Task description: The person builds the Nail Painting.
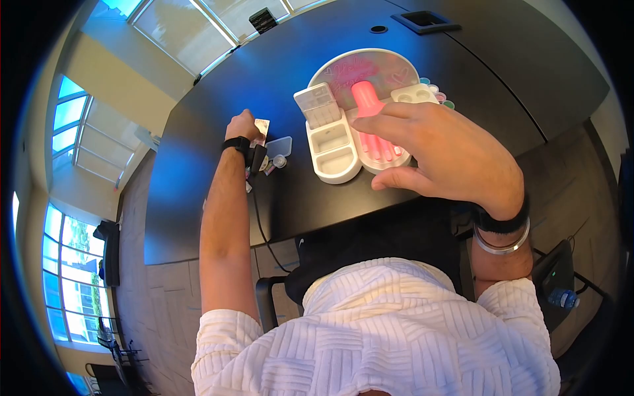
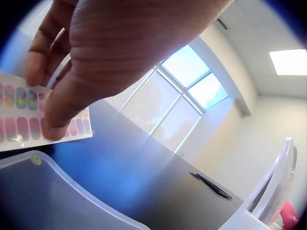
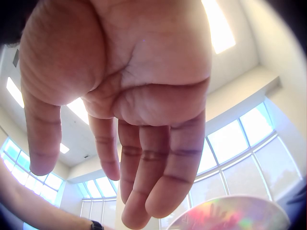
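Observation:
My left hand [image 1: 243, 125] is out over the left part of the table. Between its thumb and fingers it pinches a sheet of nail stickers [image 2: 21, 128] with two rows of pastel nail shapes. Just below the sheet in the left wrist view is a clear plastic lid [image 2: 62, 191]. My right hand [image 1: 452, 152] hovers over a pink toy hand [image 1: 365, 96], palm down, fingers extended and thumb apart, holding nothing. The toy hand stands in a white nail-salon playset [image 1: 335, 179] with a rounded mirror [image 1: 337, 74] at its back; my right hand partly hides its fingers.
A small round container [image 1: 279, 161] and little packets lie near my left wrist. Black tweezers [image 2: 214, 186] lie on the dark table [image 1: 218, 112]. Several small coloured pots [image 1: 432, 88] stand right of the playset. A cable [image 1: 261, 224] hangs from my left wrist over the table edge.

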Demonstrator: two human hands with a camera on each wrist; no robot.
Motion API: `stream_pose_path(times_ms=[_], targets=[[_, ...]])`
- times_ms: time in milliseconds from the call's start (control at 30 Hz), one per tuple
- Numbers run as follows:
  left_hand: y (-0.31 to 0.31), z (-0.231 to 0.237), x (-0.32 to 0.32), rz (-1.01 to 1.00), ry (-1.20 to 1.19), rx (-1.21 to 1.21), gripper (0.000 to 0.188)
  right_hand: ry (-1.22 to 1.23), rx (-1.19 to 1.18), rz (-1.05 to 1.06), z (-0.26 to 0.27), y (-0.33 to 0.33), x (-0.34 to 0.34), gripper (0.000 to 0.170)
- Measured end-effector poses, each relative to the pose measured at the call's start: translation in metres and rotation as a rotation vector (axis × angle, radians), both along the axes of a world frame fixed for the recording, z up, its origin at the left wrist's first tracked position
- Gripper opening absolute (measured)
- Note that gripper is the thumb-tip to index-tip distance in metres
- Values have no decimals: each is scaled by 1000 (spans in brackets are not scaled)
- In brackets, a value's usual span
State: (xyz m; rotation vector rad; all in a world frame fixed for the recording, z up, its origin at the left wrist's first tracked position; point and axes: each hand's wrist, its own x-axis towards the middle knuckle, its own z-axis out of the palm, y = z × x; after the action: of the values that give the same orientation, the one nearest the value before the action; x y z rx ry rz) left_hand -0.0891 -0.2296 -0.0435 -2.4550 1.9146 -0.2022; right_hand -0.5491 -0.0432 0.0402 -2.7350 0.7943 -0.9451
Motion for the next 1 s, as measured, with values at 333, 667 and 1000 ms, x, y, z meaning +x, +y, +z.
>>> stream_pose_path(times_ms=[333, 667, 1000], targets=[[46, 81, -45, -254, 212, -522, 25, 27, 2, -3, 0, -1, 1, 51], [84, 99, -109, -745, 757, -459, 7, 9, -25, 2, -2, 1, 4, 52], [80, 72, -147, -617, 727, -399, 13, 18, -42, 1, -3, -3, 0, 52]])
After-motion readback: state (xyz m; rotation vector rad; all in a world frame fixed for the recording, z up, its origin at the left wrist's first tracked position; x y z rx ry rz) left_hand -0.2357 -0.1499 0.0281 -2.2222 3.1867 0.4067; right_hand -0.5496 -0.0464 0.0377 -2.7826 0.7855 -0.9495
